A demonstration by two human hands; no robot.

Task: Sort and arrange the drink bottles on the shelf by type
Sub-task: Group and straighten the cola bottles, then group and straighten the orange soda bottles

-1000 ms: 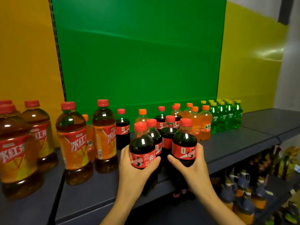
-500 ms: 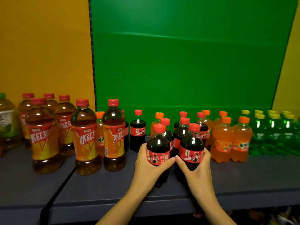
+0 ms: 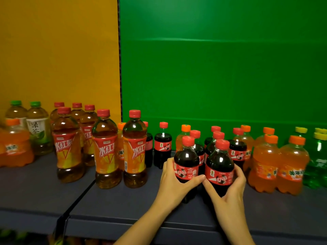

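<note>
My left hand [image 3: 174,184] wraps a small cola bottle [image 3: 186,161] with a red cap, and my right hand [image 3: 230,193] wraps a second cola bottle [image 3: 219,165] right beside it. Both stand on the dark shelf [image 3: 123,200] near its front. More cola bottles [image 3: 215,138] cluster close behind them, and one [image 3: 162,145] stands apart to the left. Tall iced-tea bottles [image 3: 106,151] with red caps fill the left. Orange soda bottles [image 3: 265,163] stand to the right, with green soda bottles [image 3: 318,156] at the far right.
Two green-tea bottles [image 3: 38,129] and an orange soda [image 3: 15,145] sit at the far left. A seam [image 3: 79,198] splits the shelf into two boards. Orange [image 3: 58,50] and green [image 3: 221,68] back panels stand behind. The shelf's front edge runs just below my wrists.
The view has swung left, bringing the green-tea bottles and more iced tea into sight. My hands keep their grip on the two front cola bottles, now pressed closer together.
</note>
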